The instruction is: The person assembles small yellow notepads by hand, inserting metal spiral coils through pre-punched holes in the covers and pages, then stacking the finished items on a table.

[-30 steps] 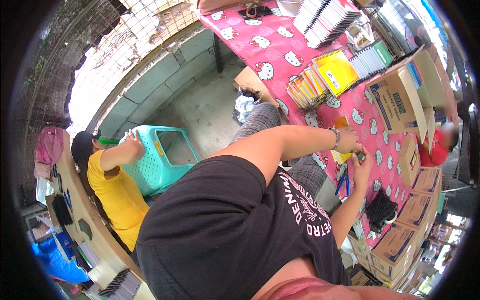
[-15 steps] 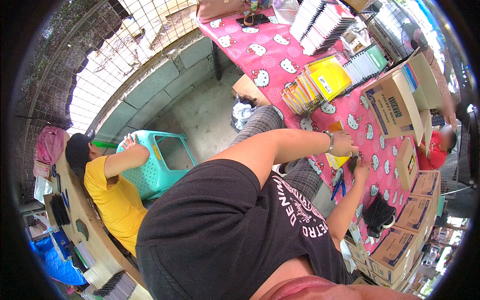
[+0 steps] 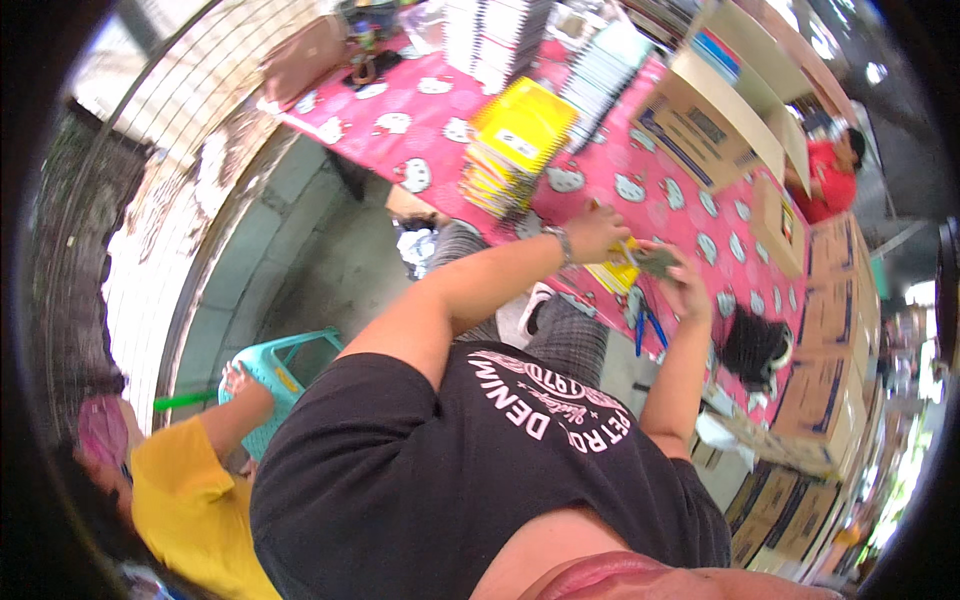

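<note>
Over the near edge of the table, my left hand (image 3: 597,236), with a bracelet at its wrist, has its fingers bent together beside a yellow notepad (image 3: 612,277). What it pinches is blurred. Close by on the right, my right hand (image 3: 686,288) is closed on a small dark grey-green thing (image 3: 656,262), its kind too smeared to tell. Below the hands, blue-handled pliers (image 3: 650,328) lie at the table edge. A stack of yellow spiral notepads (image 3: 522,125) stands farther back.
The table has a pink patterned cover (image 3: 600,205). An open carton (image 3: 695,125), white spiral pads (image 3: 612,75) and a black wiry bundle (image 3: 755,348) are on it. Cartons (image 3: 825,345) are piled at right. A person in yellow (image 3: 195,495) sits left by a teal stool (image 3: 285,375).
The view has swung, shifting the table leftward. My hands have risen off the yellow notepad and moved apart a little, and the dark thing in my right hand shows more.
</note>
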`<state>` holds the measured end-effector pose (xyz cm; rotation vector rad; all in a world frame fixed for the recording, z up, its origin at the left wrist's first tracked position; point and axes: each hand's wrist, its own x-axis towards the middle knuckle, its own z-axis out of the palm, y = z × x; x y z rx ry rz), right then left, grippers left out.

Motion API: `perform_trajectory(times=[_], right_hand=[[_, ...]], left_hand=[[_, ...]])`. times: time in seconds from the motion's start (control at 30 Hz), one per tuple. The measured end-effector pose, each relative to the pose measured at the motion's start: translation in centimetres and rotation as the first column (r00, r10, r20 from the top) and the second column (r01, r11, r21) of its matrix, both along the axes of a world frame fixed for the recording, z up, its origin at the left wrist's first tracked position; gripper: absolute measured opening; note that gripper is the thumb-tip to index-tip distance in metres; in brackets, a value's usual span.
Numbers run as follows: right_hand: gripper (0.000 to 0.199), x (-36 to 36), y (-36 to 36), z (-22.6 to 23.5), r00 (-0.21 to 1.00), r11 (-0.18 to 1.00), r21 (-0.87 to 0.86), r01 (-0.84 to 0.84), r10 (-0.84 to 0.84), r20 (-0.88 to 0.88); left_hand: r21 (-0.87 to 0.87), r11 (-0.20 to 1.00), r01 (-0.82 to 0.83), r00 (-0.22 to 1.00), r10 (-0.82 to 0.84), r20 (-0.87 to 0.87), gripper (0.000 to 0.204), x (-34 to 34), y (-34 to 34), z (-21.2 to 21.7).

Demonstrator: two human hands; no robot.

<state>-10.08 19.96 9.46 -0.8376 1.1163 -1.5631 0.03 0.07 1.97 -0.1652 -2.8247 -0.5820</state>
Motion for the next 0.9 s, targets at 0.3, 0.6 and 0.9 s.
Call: perform_trajectory(times=[0.3,0.6,0.9], right_hand=[[0.043,-1.0,-0.4,-2.2,0.969,0.967,0.141,0.214,-0.192,-0.156],[0.038,-0.1,-0.6,-1.8,0.977,0.977,0.05,0.209,-0.21,0.027],[0.053,-0.6,-1.1,-2.2,0.941,0.923,0.246,0.295,-0.237,-0.241]], left_hand=[[0.06,0.998,-0.017,0.996,0.022,-0.085,0.043,0.1,0.1,1.3],[0.093,0.996,-0.008,0.999,0.012,-0.04,0.047,0.2,-0.1,1.6],[0.144,0.99,0.005,1.0,-0.003,-0.017,0.048,0.0,-0.4,1.6]])
